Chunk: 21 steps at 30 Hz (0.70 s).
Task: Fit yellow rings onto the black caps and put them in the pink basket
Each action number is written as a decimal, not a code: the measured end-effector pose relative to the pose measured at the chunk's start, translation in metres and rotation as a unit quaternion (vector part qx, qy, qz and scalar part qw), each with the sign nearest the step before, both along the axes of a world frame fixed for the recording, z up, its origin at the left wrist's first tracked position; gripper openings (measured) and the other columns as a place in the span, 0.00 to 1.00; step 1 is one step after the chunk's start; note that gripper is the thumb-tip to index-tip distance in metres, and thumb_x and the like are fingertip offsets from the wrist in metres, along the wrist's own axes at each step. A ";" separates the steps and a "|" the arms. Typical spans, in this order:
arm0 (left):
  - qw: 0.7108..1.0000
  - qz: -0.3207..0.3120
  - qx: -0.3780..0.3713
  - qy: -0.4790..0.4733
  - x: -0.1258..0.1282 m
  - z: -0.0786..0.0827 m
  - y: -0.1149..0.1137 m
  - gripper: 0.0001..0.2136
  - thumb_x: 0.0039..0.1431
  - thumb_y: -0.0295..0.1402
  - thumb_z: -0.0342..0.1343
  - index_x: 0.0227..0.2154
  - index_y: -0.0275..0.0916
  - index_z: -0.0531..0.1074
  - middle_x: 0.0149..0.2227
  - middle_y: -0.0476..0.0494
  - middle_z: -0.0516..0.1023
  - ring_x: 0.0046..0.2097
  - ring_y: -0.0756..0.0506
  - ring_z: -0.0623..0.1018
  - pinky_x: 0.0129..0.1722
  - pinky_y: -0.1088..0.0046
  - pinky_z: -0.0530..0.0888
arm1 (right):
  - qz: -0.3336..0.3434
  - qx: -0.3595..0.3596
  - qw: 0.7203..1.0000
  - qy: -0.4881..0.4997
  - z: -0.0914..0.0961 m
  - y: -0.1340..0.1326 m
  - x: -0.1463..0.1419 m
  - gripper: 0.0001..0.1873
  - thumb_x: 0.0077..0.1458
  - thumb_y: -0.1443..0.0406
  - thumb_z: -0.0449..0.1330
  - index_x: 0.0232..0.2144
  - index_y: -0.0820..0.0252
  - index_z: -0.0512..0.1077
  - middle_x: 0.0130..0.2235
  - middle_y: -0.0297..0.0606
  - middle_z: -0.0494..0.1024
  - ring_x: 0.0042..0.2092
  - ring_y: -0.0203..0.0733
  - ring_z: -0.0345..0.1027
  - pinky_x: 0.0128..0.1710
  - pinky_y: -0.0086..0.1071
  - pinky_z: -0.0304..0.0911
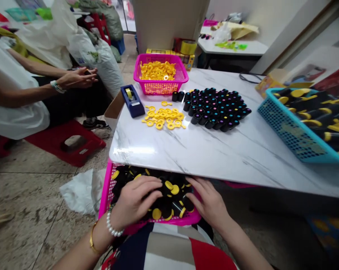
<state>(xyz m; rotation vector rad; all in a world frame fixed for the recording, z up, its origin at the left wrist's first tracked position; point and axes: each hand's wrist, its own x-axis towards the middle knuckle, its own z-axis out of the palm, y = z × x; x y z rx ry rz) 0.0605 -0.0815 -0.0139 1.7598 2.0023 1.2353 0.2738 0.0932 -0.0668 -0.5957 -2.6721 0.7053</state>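
Note:
A pink basket [105, 195] rests on my lap under the table edge, filled with several black tubes with yellow caps [173, 195]. My left hand [135, 200] lies on the tubes at the left, fingers spread and slightly curled. My right hand [207, 200] lies on them at the right, fingers stretched toward the middle. Neither hand visibly grips a tube.
On the marble table [214, 153] stand a block of black tubes [215, 108], loose yellow rings [165, 118], a blue tape dispenser [132, 100], a pink basket of yellow parts [159, 88] and a blue basket [287, 129]. Another person's hands [78, 78] are at the left, above a red stool [70, 144].

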 end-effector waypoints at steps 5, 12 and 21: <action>0.942 0.324 0.005 0.087 -0.039 -0.032 -0.053 0.11 0.57 0.31 0.55 0.44 0.40 0.72 0.48 0.40 0.73 0.51 0.42 0.72 0.51 0.62 0.70 | -0.151 -0.034 0.986 0.063 -0.055 0.015 0.020 0.23 0.58 0.56 0.54 0.53 0.60 0.66 0.51 0.48 0.72 0.53 0.53 0.64 0.53 0.45 0.60; 0.865 0.364 -0.341 -0.052 -0.095 -0.071 -0.082 0.23 0.64 0.45 0.36 0.48 0.37 0.68 0.38 0.39 0.78 0.42 0.40 0.77 0.42 0.65 0.71 | -0.220 -0.250 0.942 -0.048 -0.036 -0.001 -0.011 0.29 0.59 0.49 0.46 0.48 0.65 0.71 0.35 0.44 0.80 0.40 0.50 0.73 0.37 0.33 0.66; 0.873 0.316 -0.369 -0.049 -0.046 -0.056 -0.080 0.22 0.64 0.43 0.33 0.46 0.34 0.67 0.30 0.40 0.78 0.33 0.40 0.78 0.35 0.67 0.70 | -0.282 -0.296 0.907 -0.102 -0.038 0.007 0.028 0.34 0.54 0.46 0.49 0.50 0.64 0.71 0.44 0.44 0.79 0.49 0.53 0.69 0.46 0.35 0.63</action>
